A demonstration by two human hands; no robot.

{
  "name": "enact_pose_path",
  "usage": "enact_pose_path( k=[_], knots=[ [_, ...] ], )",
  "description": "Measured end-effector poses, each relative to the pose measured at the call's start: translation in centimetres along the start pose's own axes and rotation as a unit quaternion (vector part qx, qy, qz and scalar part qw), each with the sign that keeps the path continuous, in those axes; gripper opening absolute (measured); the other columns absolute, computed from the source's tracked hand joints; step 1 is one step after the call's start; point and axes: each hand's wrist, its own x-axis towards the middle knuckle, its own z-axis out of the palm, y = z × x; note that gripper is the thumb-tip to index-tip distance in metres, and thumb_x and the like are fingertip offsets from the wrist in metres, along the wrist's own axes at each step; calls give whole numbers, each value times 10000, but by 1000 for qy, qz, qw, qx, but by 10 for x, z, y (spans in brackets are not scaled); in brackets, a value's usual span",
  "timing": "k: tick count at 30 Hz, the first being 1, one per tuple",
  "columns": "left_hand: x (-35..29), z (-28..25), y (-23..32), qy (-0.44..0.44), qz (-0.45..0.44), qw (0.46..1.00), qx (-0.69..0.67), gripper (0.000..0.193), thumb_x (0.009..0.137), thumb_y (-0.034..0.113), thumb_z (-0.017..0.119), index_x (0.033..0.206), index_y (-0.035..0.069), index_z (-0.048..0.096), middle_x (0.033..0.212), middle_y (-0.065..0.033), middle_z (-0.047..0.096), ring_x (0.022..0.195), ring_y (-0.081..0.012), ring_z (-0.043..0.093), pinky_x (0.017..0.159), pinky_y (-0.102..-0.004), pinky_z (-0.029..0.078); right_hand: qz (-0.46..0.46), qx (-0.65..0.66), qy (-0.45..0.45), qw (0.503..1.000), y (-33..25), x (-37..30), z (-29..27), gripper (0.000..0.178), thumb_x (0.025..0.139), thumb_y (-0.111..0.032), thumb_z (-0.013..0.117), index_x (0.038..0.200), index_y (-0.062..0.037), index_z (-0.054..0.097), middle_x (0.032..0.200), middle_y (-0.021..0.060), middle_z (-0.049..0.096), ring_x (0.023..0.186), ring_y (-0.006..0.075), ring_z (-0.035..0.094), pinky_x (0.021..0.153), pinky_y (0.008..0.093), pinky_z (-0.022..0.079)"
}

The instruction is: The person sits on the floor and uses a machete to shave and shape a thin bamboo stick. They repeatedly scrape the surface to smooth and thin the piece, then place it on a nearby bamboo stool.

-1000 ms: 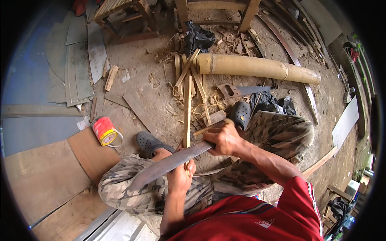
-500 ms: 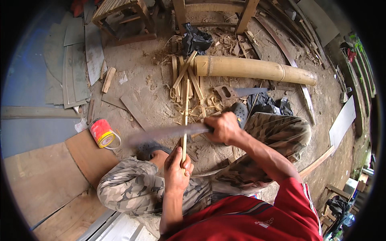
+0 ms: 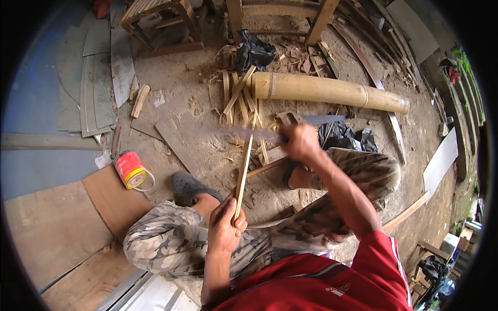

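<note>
My left hand (image 3: 224, 222) is closed round the lower end of a thin bamboo strip (image 3: 243, 176), which slants up and away in front of me. In my right hand (image 3: 302, 142) is the handle of a long-bladed knife (image 3: 254, 132), its blade smeared by motion and crossing the strip near the far end. Beyond it lies a small heap of split bamboo strips (image 3: 240, 98), some crossed over others. A thick bamboo pole (image 3: 321, 91) rests on the ground to the right of the heap. A handsaw (image 3: 324, 119) lies just past my right hand, partly hidden by it.
A red and yellow tin (image 3: 131, 170) lies at the left beside brown boards (image 3: 116, 194). Black plastic bags (image 3: 255, 52) sit behind the strips and near my right knee. A wooden stool (image 3: 163, 23) stands far left. Shavings and scrap wood litter the ground.
The knife and my right hand have moved away from me, from near my left hand toward the strip's far end. The strip now leans more to the right.
</note>
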Motion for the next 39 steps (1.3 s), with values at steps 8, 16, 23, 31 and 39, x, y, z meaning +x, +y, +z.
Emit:
enact_pose_path(
  k=[8, 16, 23, 31, 39],
  knots=[
    [4, -3, -4, 103, 97, 981, 130, 356, 1038, 227, 480, 1269, -28, 572, 651, -20, 480, 484, -83, 419, 441, -222, 378, 167, 139, -25, 976, 4, 10, -46, 276, 816, -324, 652, 888, -65, 716, 692, 202, 667, 688, 381, 680, 692, 473, 536],
    [27, -12, -1, -20, 89, 994, -54, 404, 1008, 285, 355, 1295, 33, 485, 763, -73, 518, 440, -101, 397, 404, -210, 315, -123, 170, -79, 975, -84, -47, -49, 198, 748, -276, 721, 793, -100, 642, 647, 84, 648, 543, 298, 630, 527, 418, 516],
    [19, 0, 1, -47, 30, 992, -109, 402, 1045, 392, 386, 1279, 89, 509, 714, 7, 436, 437, -91, 329, 444, -222, 275, -156, 122, -113, 974, -102, -52, -60, 199, 726, -287, 698, 811, -119, 634, 712, 75, 660, 652, 283, 663, 535, 427, 501],
    [22, -3, -7, -2, 21, 996, -81, 312, 1053, 359, 373, 1023, 94, 536, 718, 12, 415, 444, -81, 301, 462, -232, 265, -191, 135, -92, 968, -90, -52, -48, 203, 718, -272, 705, 778, -94, 627, 750, 79, 678, 585, 274, 656, 506, 425, 496],
    [23, 8, -2, 12, 20, 994, -105, 253, 1056, 297, 378, 1068, 99, 534, 693, 21, 421, 433, -77, 293, 461, -229, 258, -149, 72, -119, 979, -89, -38, -58, 146, 752, -273, 676, 760, -131, 642, 688, 43, 666, 534, 242, 638, 503, 416, 502]
  ],
)
